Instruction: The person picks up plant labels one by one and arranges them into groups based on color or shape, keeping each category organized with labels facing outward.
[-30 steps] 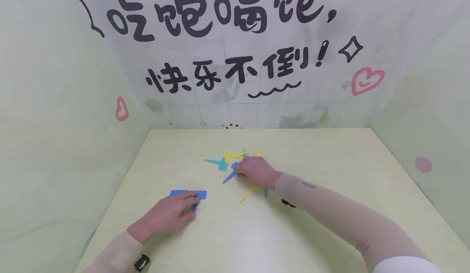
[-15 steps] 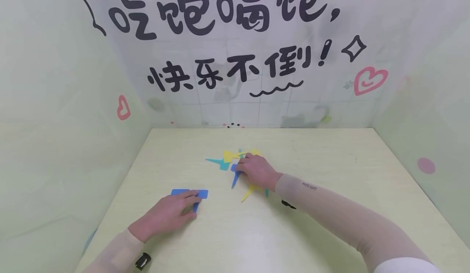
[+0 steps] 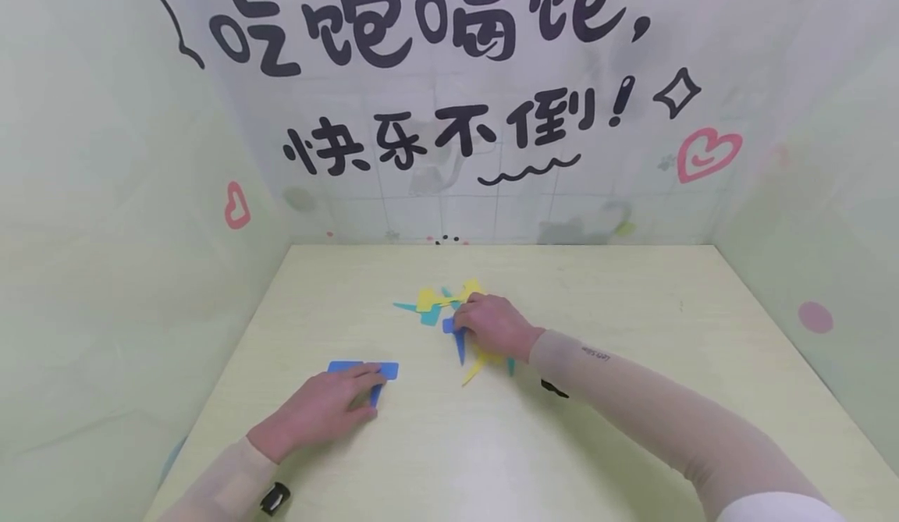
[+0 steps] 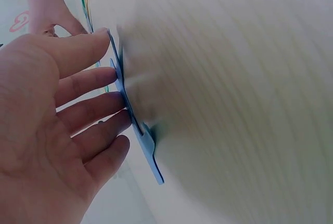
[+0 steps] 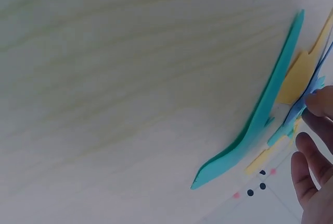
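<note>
My left hand [image 3: 312,417] rests with extended fingers on flat blue T-shaped tags [image 3: 344,366] at the left of the table. In the left wrist view, the thumb and fingertips of that hand [image 4: 62,114] touch the blue tags [image 4: 150,146], which lie overlapped. At the mid-table pile, my right hand [image 3: 499,327] pinches a blue tag [image 3: 460,346], its stem towards me. Seen from the right wrist, the fingers of that hand [image 5: 317,151] are at the blue tag [image 5: 314,81], beside a yellow tag [image 5: 296,81] and a teal tag [image 5: 260,120].
Yellow tags [image 3: 425,300] and a teal tag [image 3: 430,317] lie overlapping left of my right hand. Another yellow stem [image 3: 474,370] and a teal tip [image 3: 511,367] poke out below it. A printed sheet [image 3: 435,194] stands behind the table [image 3: 597,280].
The blue tag at my right hand has swung round, its stem moving from lower left to straight down. Yellow tags in the pile have shifted left. My left hand has stayed in place.
</note>
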`<state>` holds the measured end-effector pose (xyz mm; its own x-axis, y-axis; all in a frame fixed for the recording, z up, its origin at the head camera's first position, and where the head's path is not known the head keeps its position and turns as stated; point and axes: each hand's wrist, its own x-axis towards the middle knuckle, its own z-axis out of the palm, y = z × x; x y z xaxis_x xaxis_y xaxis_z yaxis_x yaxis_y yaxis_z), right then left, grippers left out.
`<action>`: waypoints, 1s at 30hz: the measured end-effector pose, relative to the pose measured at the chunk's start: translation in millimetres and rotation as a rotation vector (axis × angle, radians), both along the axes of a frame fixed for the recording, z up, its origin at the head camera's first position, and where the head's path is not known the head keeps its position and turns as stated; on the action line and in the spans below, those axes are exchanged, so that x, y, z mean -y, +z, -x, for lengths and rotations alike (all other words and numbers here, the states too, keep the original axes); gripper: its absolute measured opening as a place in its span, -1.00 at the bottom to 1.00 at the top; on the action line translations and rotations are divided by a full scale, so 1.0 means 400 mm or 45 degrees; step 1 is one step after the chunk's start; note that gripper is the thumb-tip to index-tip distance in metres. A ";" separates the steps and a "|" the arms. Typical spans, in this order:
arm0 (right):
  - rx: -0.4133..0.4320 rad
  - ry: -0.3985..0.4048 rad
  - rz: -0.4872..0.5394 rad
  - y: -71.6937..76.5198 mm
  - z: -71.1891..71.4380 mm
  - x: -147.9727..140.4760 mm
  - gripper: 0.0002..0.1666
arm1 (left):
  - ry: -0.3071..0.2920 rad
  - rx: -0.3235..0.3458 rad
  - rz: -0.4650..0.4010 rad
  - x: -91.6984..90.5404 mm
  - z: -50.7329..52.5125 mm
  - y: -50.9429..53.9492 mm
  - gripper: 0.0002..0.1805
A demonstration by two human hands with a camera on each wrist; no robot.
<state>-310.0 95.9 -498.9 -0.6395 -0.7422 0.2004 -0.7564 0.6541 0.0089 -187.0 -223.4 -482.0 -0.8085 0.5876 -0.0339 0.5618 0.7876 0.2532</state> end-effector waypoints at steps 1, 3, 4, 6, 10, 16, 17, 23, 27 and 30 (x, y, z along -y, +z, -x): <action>0.002 -0.013 0.010 0.004 -0.002 0.000 -0.82 | 0.001 0.003 0.001 -0.001 0.000 0.000 -0.42; 0.016 -0.059 0.024 0.010 -0.005 0.000 -0.83 | 0.004 0.003 0.006 -0.001 0.000 0.001 -0.41; 0.032 -0.086 0.033 0.014 -0.007 0.001 -0.82 | 0.006 0.004 0.008 -0.001 0.001 0.001 -0.41; 0.078 -0.159 0.027 0.019 -0.011 0.002 -0.73 | 0.006 -0.001 0.011 -0.002 0.002 0.002 -0.41; 0.225 -0.315 -0.023 0.024 -0.021 0.002 -0.31 | -0.002 -0.011 0.012 0.001 0.005 0.002 -0.41; 0.296 -0.397 -0.056 0.024 -0.030 -0.003 0.00 | -0.015 -0.033 0.007 0.007 0.010 0.000 -0.41; 0.298 -0.399 -0.051 0.024 -0.031 -0.003 0.01 | -0.016 -0.033 0.004 0.007 0.010 0.000 -0.41; 0.289 -0.410 -0.023 0.020 -0.032 -0.006 -0.03 | -0.024 -0.023 -0.011 0.007 0.009 0.003 -0.42; 0.304 -0.413 0.039 0.021 -0.034 -0.004 -0.09 | -0.027 -0.028 -0.006 0.007 0.008 0.006 -0.42; 0.336 -0.425 0.061 0.023 -0.034 -0.002 -0.13 | -0.032 -0.031 -0.011 0.008 0.007 0.008 -0.43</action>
